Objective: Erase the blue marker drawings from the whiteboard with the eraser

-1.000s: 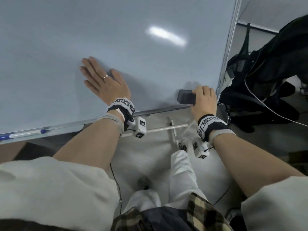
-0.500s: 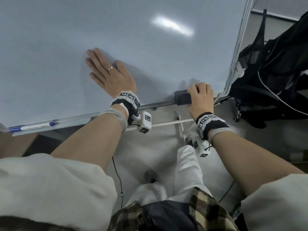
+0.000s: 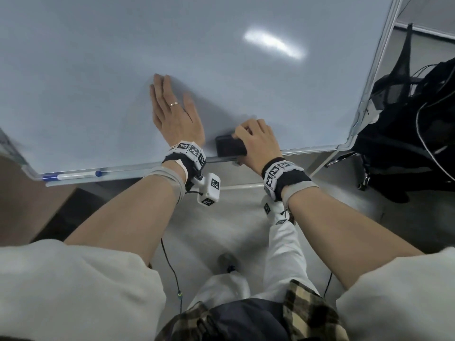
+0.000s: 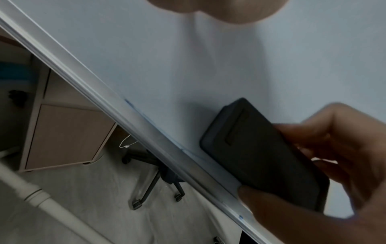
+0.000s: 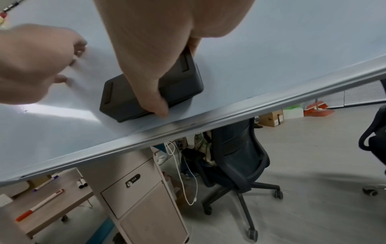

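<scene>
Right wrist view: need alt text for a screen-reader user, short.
The right hand grips a dark eraser flat against the whiteboard, just above its metal bottom rail. The left hand rests on the board to the left. Below the rail are a wooden drawer cabinet and a black office chair.

Pale grey floor (image 5: 313,173) all round, and a dark office chair (image 5: 236,158) parked on its castors beside a light wood drawer cabinet (image 5: 142,194) with a combination lock. White cable (image 5: 183,173) dangling between them, and cardboard boxes (image 5: 271,118) far back.
</scene>
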A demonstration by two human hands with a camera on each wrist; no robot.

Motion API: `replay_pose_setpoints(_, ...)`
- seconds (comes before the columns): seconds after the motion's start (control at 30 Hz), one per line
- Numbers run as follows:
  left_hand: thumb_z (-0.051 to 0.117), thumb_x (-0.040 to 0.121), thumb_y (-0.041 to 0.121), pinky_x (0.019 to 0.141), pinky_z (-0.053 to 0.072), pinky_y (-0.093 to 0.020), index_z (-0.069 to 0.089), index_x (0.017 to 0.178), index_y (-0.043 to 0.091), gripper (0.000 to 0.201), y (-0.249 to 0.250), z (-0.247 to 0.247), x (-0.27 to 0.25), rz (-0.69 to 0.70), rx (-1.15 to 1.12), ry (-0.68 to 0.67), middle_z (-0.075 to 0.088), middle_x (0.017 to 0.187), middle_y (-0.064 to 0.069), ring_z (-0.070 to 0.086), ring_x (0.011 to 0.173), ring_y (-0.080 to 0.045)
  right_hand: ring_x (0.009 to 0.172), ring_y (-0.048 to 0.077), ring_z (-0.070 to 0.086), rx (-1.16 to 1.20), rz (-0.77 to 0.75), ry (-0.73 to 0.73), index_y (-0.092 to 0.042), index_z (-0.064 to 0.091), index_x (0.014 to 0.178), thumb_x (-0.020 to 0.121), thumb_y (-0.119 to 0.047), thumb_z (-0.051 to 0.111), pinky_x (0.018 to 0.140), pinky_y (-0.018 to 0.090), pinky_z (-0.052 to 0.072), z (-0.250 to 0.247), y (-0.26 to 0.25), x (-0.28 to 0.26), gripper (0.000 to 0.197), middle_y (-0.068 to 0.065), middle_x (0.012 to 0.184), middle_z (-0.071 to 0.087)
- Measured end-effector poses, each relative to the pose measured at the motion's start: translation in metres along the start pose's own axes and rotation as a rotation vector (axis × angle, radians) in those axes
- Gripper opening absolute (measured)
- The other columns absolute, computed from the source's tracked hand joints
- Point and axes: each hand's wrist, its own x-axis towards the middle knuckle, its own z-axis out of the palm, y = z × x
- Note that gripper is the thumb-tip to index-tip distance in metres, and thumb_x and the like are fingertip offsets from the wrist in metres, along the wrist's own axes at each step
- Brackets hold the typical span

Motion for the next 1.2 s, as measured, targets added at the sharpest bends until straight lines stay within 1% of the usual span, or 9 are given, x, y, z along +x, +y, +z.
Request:
replay_pose_setpoints(0.23, 0.037, 0.102, 0.033, 0.119, 0.022, -0.036, 0.035, 0.154, 0.015, 0.055, 0.002, -0.013, 0.005, -0.007, -0.043, 0.016, 0.033, 0.161, 0.001, 0.028, 0.150, -0.018, 0.096, 0.031, 0.048, -0.068, 0.062, 0.076, -0.019, 0.058, 0.101, 0.055, -0.016, 0.084, 0.081, 0.039, 0.041, -0.029, 0.012, 0.003, 0.052, 0.008, 0.105, 0.054)
replay_pose_setpoints(0.5, 0.040, 0.099, 0.033, 0.121, 0.024, -0.041, 0.032, 0.154, 0.012, 0.059, -0.068, -0.073, 0.030, -0.156, 0.031, 0.070, 0.028, 0.163, -0.004, 0.027, 0.150, -0.022, 0.096, 0.029, 0.046, -0.036, -0.089, 0.055, -0.021, 0.061, 0.103, 0.055, -0.022, 0.084, 0.081, 0.037, 0.033, -0.009, -0.066, 0.045, 0.053, 0.006, 0.108, 0.054)
replay_pose_setpoints(0.6, 0.052, 0.091, 0.022, 0.119, 0.029, -0.045, 0.032, 0.152, 0.011, 0.064, -0.109, -0.100, 0.025, -0.258, 0.093, 0.096, 0.029, 0.161, -0.008, 0.030, 0.148, -0.027, 0.097, 0.030, 0.047, -0.041, -0.175, 0.021, -0.022, 0.062, 0.106, 0.057, -0.024, 0.083, 0.082, 0.039, 0.035, 0.004, -0.103, 0.060, 0.053, 0.006, 0.107, 0.055)
replay_pose_setpoints(0.73, 0.054, 0.088, 0.016, 0.113, 0.037, -0.045, 0.038, 0.147, 0.010, 0.062, -0.166, -0.138, 0.022, -0.446, 0.112, 0.083, 0.031, 0.159, -0.009, 0.039, 0.141, -0.029, 0.095, 0.030, 0.049, -0.018, -0.223, -0.046, -0.022, 0.063, 0.106, 0.062, -0.029, 0.083, 0.080, 0.038, 0.037, 0.031, -0.158, 0.074, 0.049, 0.006, 0.105, 0.056)
replay_pose_setpoints(0.87, 0.055, 0.087, 0.019, 0.107, 0.041, -0.044, 0.042, 0.144, 0.010, 0.059, -0.211, -0.157, 0.011, -0.647, 0.112, 0.052, 0.034, 0.156, -0.008, 0.045, 0.136, -0.029, 0.106, 0.027, 0.048, -0.024, -0.249, -0.237, -0.026, 0.058, 0.121, 0.075, -0.042, 0.076, 0.085, 0.035, 0.037, 0.053, -0.204, 0.079, 0.052, 0.004, 0.113, 0.056)
replay_pose_setpoints(0.93, 0.055, 0.089, 0.022, 0.105, 0.043, -0.046, 0.041, 0.145, 0.011, 0.059, -0.223, -0.160, 0.004, -0.753, 0.050, 0.038, 0.034, 0.155, -0.008, 0.049, 0.132, -0.032, 0.110, 0.026, 0.051, -0.008, -0.259, -0.318, -0.030, 0.051, 0.133, 0.080, -0.052, 0.070, 0.085, 0.036, 0.042, 0.061, -0.219, 0.081, 0.060, 0.003, 0.118, 0.058)
replay_pose_setpoints(1.03, 0.048, 0.098, 0.022, 0.102, 0.044, -0.044, 0.032, 0.151, 0.007, 0.057, -0.225, -0.166, 0.003, -0.880, -0.095, -0.029, 0.030, 0.154, -0.013, 0.053, 0.124, -0.038, 0.109, 0.024, 0.056, -0.013, -0.283, -0.419, -0.033, 0.052, 0.131, 0.083, -0.059, 0.066, 0.077, 0.033, 0.044, 0.072, -0.237, 0.079, 0.056, -0.001, 0.118, 0.063)
replay_pose_setpoints(1.1, 0.045, 0.102, 0.023, 0.102, 0.041, -0.039, 0.024, 0.154, 0.006, 0.059, -0.223, -0.170, 0.001, -0.913, -0.176, -0.095, 0.029, 0.155, -0.016, 0.052, 0.126, -0.037, 0.109, 0.023, 0.055, -0.022, -0.310, -0.437, -0.031, 0.057, 0.126, 0.088, -0.055, 0.063, 0.078, 0.034, 0.046, 0.081, -0.246, 0.074, 0.046, -0.001, 0.118, 0.062)
replay_pose_setpoints(1.2, 0.048, 0.101, 0.023, 0.099, 0.042, -0.036, 0.018, 0.155, 0.008, 0.064, -0.220, -0.172, 0.001, -0.953, -0.291, -0.125, 0.043, 0.148, -0.017, 0.054, 0.125, -0.038, 0.113, 0.023, 0.050, 0.046, -0.321, -0.402, -0.025, 0.061, 0.123, 0.095, -0.048, 0.056, 0.084, 0.037, 0.047, 0.090, -0.254, 0.072, 0.037, 0.000, 0.125, 0.058)
